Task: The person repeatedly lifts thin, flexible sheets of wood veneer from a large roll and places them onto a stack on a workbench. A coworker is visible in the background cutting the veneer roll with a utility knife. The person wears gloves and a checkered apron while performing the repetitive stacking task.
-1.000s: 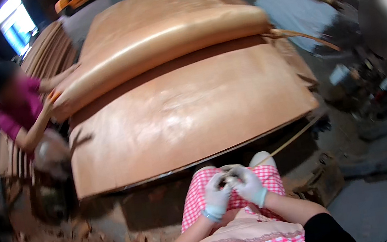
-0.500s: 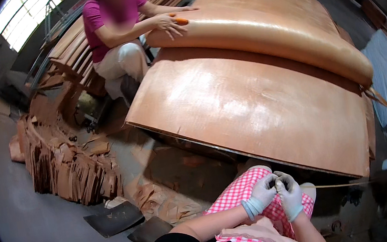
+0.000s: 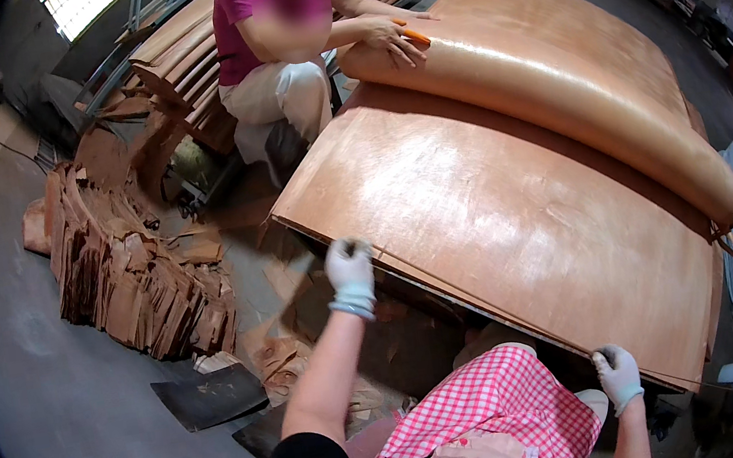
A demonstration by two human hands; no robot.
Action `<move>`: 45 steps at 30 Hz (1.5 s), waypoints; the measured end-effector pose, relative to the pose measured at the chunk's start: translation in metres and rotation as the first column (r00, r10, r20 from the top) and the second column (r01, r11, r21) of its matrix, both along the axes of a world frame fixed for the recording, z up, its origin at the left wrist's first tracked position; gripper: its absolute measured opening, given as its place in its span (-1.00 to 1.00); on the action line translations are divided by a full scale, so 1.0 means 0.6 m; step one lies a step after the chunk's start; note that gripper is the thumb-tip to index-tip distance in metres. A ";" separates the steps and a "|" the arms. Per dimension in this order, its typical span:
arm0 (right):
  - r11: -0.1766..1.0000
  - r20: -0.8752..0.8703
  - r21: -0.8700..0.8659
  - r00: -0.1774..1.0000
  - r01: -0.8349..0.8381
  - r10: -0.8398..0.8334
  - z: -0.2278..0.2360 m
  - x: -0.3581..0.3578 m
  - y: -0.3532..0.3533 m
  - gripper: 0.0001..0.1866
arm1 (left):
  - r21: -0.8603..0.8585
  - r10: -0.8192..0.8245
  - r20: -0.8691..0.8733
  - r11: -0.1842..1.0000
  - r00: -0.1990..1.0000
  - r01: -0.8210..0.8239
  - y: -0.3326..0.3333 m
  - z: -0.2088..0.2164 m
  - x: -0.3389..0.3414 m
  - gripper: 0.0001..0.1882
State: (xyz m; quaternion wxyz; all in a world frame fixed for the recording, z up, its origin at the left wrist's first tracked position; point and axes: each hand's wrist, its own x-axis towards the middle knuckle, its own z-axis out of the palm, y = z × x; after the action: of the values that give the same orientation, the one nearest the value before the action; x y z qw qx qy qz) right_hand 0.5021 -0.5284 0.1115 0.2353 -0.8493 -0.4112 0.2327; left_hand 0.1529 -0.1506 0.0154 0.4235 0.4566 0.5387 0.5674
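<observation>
Flat at front of brown sheet (image 3: pixel 487 211); not flattened at roll (image 3: pixel 547 107) behind. Curled narrow with left hand (image 3: pixel 349 268) and right hand (image 3: pixel 617 373); cannot tell contents.

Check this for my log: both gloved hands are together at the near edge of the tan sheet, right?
Not together: the head view shows the left hand and right hand wide apart at the near edge of the tan sheet.

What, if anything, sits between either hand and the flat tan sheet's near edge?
Nothing visible. The left hand is at the left part of the flat tan sheet's near edge, the right hand toward its right end; whether they touch it isn't clear. The rolled sheet lies farther back, clear of both.
</observation>
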 end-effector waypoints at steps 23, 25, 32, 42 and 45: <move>0.998 0.055 -0.052 0.998 -0.019 0.022 0.003 0.005 0.049 -0.77 | 0.084 0.206 -0.876 0.956 0.437 -0.282 0.185 -0.035 -0.171 -0.80; 0.998 -0.019 -0.069 1.000 -0.013 0.011 0.007 -0.003 0.058 -0.77 | 0.119 0.234 -0.880 0.951 0.413 -0.286 0.188 -0.038 -0.180 -0.79; 0.977 -0.096 -0.214 0.995 0.013 -0.034 -0.017 -0.008 0.080 -0.73 | -0.006 0.100 -0.923 0.962 0.371 -0.275 0.197 -0.030 -0.172 -0.81; 0.922 0.016 -0.386 1.000 0.019 -0.014 -0.057 0.085 0.039 -0.61 | -0.140 0.083 -0.855 0.914 0.512 -0.381 0.204 -0.014 -0.181 -0.16; 0.865 0.049 -0.485 0.992 0.125 -0.115 -0.055 0.104 0.024 -0.52 | -0.148 0.073 -0.860 0.912 0.505 -0.383 0.233 -0.052 -0.207 0.00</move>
State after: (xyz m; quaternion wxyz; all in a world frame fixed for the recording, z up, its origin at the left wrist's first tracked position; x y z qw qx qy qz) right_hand 0.5647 -0.5139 0.0787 0.0239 -0.9072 -0.2880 0.3057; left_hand 0.0286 -0.0111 -0.0160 0.1009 0.5205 0.8150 0.2341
